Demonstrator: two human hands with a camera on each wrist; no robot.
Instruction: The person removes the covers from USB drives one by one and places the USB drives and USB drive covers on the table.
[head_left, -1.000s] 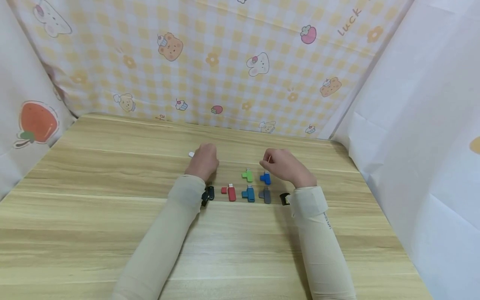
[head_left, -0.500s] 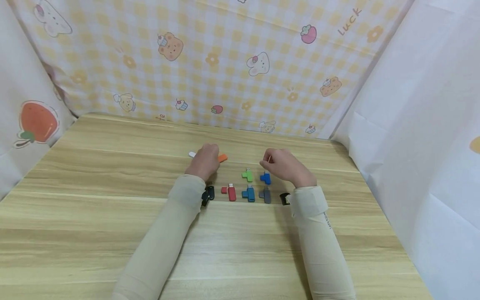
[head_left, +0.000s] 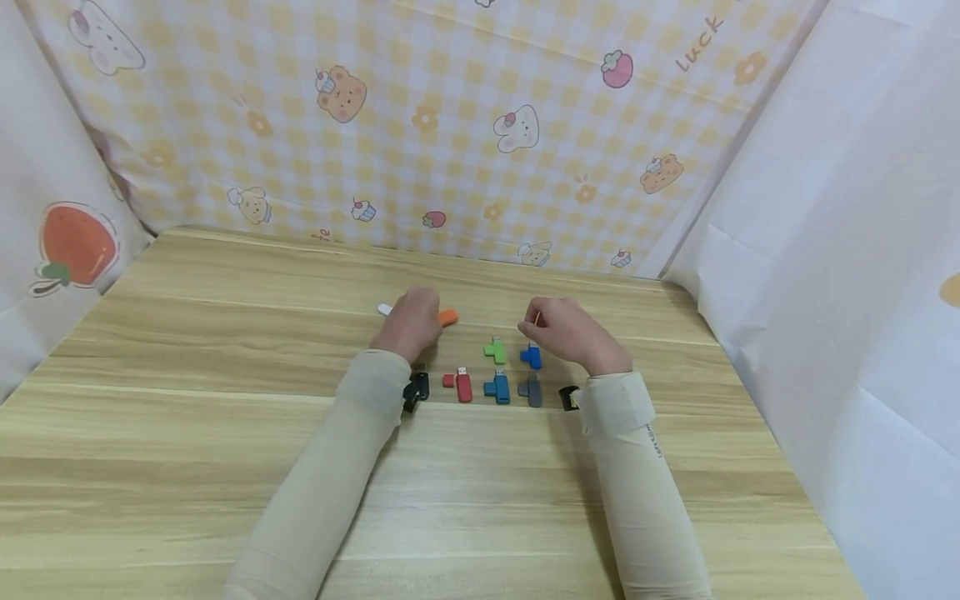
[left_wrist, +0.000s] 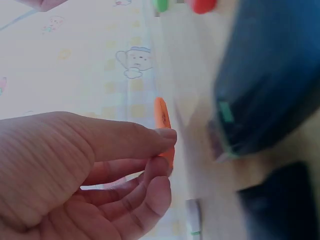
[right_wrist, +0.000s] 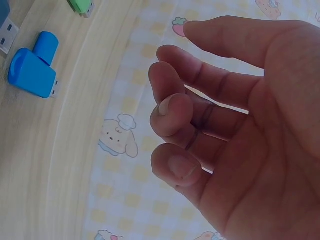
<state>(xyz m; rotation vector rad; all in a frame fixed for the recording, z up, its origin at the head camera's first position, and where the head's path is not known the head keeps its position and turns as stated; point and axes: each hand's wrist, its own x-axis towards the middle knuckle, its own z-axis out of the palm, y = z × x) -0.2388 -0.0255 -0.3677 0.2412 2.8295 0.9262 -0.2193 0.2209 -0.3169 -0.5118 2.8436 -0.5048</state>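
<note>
My left hand (head_left: 408,323) pinches an orange USB stick (head_left: 447,317) between thumb and fingers. In the left wrist view, the orange stick's lettered end sticks out past the thumb. Just left of that hand a white stick (head_left: 384,309) lies partly hidden. My right hand (head_left: 573,333) hovers with loosely curled fingers; the right wrist view shows nothing between them. Nearest to it are a blue USB stick (head_left: 533,359) and a green USB stick (head_left: 499,354), both with caps off beside them.
Nearer me lie a black USB stick (head_left: 423,386), a red one (head_left: 464,387), a teal one (head_left: 502,390) and a grey one (head_left: 535,392). A small black item (head_left: 567,398) shows beside the right cuff. A patterned curtain (head_left: 450,125) hangs behind the table (head_left: 480,517).
The orange USB stick, hidden a second ago, has come into sight at the right of my left hand. That hand has shifted slightly right. The right hand has hardly moved.
</note>
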